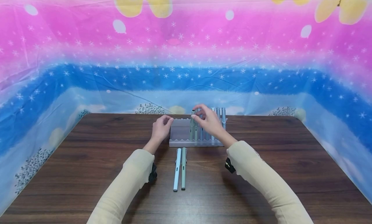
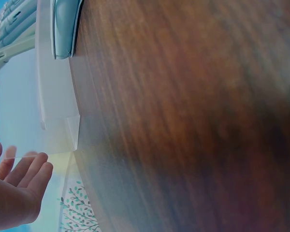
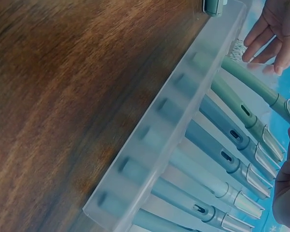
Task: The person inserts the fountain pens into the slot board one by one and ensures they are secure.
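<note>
A brown table (image 1: 87,146) bears a clear rack (image 1: 180,128), with a light-blue pen (image 1: 177,170) and a green pen (image 1: 183,170) lying just in front of the rack.

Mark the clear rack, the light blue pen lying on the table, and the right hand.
Clear rack (image 1: 180,129): head view, bare left part of its back panel.
Light blue pen (image 1: 176,173): head view, on its barrel.
Right hand (image 1: 210,122): head view, back of the hand.
</note>
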{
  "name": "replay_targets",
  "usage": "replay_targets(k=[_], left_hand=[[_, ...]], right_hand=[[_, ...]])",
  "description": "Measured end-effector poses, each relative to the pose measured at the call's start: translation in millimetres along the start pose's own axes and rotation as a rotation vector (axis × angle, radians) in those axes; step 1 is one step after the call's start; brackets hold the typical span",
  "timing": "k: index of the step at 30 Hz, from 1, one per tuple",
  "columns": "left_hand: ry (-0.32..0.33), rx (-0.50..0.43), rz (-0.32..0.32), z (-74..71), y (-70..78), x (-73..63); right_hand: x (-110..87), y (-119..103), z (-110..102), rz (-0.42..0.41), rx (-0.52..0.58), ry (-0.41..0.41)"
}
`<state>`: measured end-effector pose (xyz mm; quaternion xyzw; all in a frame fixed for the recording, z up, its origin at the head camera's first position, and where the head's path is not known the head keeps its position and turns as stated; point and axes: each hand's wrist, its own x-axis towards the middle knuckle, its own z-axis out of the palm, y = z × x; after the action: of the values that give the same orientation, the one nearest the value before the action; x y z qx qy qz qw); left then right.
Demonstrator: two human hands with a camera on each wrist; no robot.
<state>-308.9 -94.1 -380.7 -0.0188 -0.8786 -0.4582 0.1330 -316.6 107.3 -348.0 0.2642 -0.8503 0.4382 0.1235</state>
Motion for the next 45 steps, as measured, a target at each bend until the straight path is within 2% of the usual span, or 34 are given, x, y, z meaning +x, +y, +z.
replay_targets(k=[4,9,13,24,45], left_hand=[[-0.002,-0.003,-0.001,0.1,0.4,0.2],[-0.006,-0.01,-0.001,0.2,0.1,0.4],[-0.009,-0.009,-0.005,0.2,0.1,0.0],[-0.005,-0.016,-0.009,0.4,-0.9,-0.7],[-0.001,-0.014,0.0,0.5,-0.7,-0.2]], right_hand=[[0.4,0.9,0.3,-0.031,-0.047,0.007],[1.0,4.0,1.3,-0.12,-0.265,0.001],[-0.2,6.3,3.1,-0.13,-0.386,-0.028],[-1.4,8.3,6.2,-0.049,-0.421,-0.075],[5.4,2.9,13.2,0.052,-0.465,-0.084]])
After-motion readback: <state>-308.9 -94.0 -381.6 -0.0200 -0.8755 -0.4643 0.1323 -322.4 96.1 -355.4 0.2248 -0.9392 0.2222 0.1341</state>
